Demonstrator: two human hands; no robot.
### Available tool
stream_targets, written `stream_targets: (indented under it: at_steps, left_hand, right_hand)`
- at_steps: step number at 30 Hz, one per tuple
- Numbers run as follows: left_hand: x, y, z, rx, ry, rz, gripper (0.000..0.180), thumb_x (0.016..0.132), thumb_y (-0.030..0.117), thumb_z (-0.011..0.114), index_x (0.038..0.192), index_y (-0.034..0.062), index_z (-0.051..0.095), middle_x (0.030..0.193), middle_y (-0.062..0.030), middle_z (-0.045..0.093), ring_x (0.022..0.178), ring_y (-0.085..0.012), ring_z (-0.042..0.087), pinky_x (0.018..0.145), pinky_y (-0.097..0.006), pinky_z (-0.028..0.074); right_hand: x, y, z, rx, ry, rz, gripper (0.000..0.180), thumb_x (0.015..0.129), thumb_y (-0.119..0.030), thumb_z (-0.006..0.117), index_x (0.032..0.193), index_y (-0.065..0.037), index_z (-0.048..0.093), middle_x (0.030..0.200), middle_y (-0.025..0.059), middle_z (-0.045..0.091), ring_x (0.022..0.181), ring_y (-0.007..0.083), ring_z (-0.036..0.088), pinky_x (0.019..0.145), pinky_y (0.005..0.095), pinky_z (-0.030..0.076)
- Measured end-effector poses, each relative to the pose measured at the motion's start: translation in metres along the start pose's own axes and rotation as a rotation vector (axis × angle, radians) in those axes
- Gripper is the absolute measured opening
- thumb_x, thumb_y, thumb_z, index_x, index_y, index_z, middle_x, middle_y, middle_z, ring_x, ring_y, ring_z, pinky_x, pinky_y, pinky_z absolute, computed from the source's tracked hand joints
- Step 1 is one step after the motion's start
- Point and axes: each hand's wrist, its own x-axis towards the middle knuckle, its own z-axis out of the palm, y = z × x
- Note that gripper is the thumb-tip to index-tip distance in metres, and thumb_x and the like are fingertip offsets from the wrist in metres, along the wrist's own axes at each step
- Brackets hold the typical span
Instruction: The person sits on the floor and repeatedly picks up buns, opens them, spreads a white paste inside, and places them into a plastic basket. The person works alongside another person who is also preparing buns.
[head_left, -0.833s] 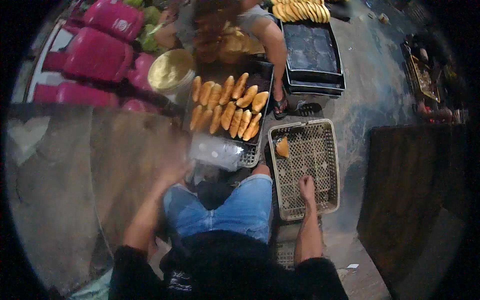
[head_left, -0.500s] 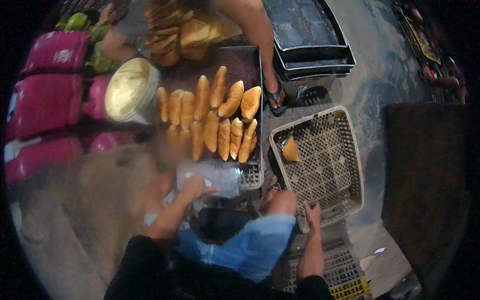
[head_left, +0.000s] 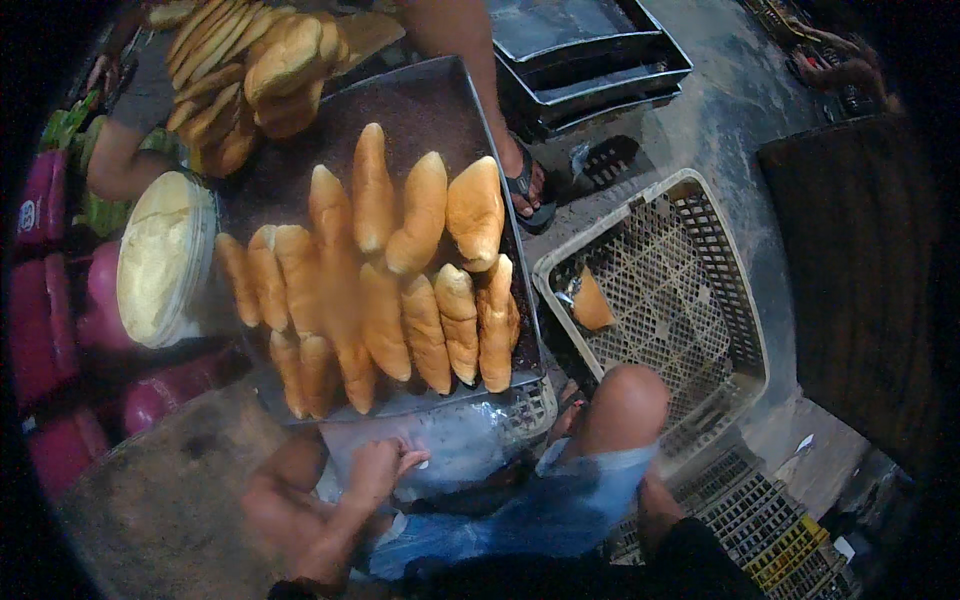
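My left hand (head_left: 378,472) is closed, thumb on top, over a stack of clear plastic bags (head_left: 450,430), and appears to pinch a bag's edge. The bags lie just below the near edge of a dark metal tray (head_left: 330,125). Two rows of long golden bread rolls (head_left: 425,330) stand side by side on that tray; a blurred patch covers a few of them. Of my right arm only the wrist area (head_left: 657,510) shows beside my raised knee; its fingers are hidden. A beige plastic crate (head_left: 755,330) with one wrapped bread piece (head_left: 592,300) is nearest to it.
A tub of pale yellow spread (head_left: 160,260) stands left of the tray. More bread (head_left: 290,70) is piled at the far left, near another person's arm and sandaled foot (head_left: 530,195). Black trays (head_left: 590,60) are stacked behind. Magenta chairs (head_left: 50,310) line the left.
The view has shifted and come nearer the bread tray. My right hand has left the crate's rim and dropped behind my knee. My left hand stays at the plastic bags, its fingers now curled in.
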Motion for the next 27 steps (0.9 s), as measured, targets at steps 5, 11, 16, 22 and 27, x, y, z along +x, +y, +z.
stream_targets:
  at_steps: [5,11,16,22,27]
  left_hand:
    - [-0.020,0.009,0.012,0.189,-0.113,-0.152,0.060,0.075,0.065,0.072,0.073,0.0048,0.072,0.074,-0.0189,0.068,0.071,-0.0381,0.067,0.065,-0.048,0.050]
    - [-0.006,-0.023,0.034,0.041,0.172,0.073,0.061,0.080,0.066,0.066,0.069,0.0063,0.070,0.072,-0.0195,0.067,0.070,-0.0395,0.065,0.064,-0.050,0.048]
    - [0.004,-0.027,0.043,0.057,0.189,0.065,0.065,0.076,0.071,0.067,0.068,0.0069,0.071,0.070,-0.0167,0.068,0.072,-0.0366,0.068,0.068,-0.048,0.052]
    - [0.021,-0.024,0.038,-0.051,0.143,0.189,0.058,0.076,0.061,0.076,0.072,0.0034,0.072,0.069,-0.0098,0.071,0.063,-0.0224,0.070,0.063,-0.036,0.055]
    - [0.022,-0.030,0.029,-0.123,0.113,0.284,0.047,0.083,0.048,0.077,0.073,0.0025,0.070,0.069,-0.0081,0.071,0.061,-0.0165,0.069,0.059,-0.031,0.054]
  right_hand:
    - [0.009,0.015,-0.001,-0.001,0.044,-0.092,0.056,0.088,-0.032,0.065,0.131,0.001,0.056,0.121,0.0246,0.065,0.113,0.0422,0.061,0.096,0.0466,0.048]
    - [0.044,0.019,-0.024,-0.083,0.253,-0.429,0.048,0.090,-0.028,0.063,0.128,0.001,0.059,0.117,0.0238,0.066,0.111,0.0427,0.062,0.095,0.0463,0.049]
    - [0.035,-0.033,-0.093,-0.046,0.739,-0.786,0.035,0.096,-0.019,0.062,0.128,-0.004,0.059,0.108,0.0171,0.070,0.094,0.0249,0.068,0.083,0.0368,0.053]
    - [-0.085,-0.140,-0.178,0.413,0.787,-1.315,0.029,0.098,-0.018,0.060,0.122,-0.001,0.061,0.113,0.0179,0.070,0.102,0.0225,0.068,0.086,0.0358,0.052]
    - [-0.173,-0.190,-0.152,0.284,0.786,-1.413,0.030,0.100,-0.017,0.058,0.125,-0.001,0.059,0.112,0.0152,0.070,0.102,0.0193,0.067,0.091,0.0324,0.051]
